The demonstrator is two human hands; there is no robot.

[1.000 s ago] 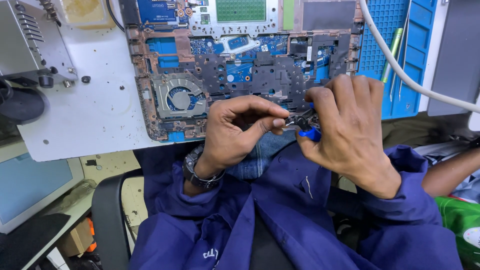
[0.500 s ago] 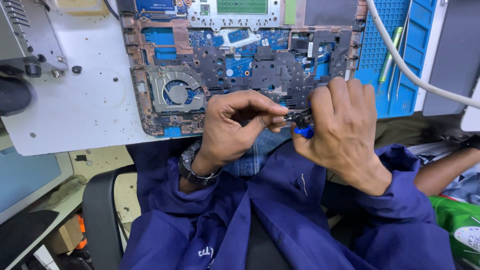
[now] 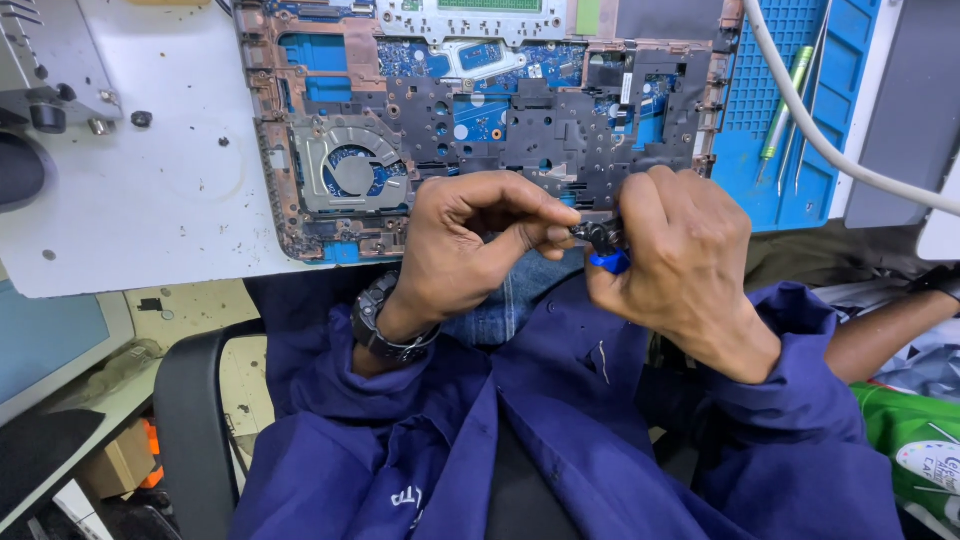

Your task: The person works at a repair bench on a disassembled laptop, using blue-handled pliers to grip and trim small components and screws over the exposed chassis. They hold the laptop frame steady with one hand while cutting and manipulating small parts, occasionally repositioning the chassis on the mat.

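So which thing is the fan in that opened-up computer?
Find the opened laptop lying on the white table. Look at its left part, just above the left hand. The fan is the only round thing there, grey with blue showing between its blades.

I see a smooth, matt white tabletop (image 3: 130,210) carrying an opened laptop chassis (image 3: 480,110) of dull black plastic and coppery metal, a ridged blue rubbery mat (image 3: 770,100), and matt blue cloth sleeves (image 3: 560,420) below.
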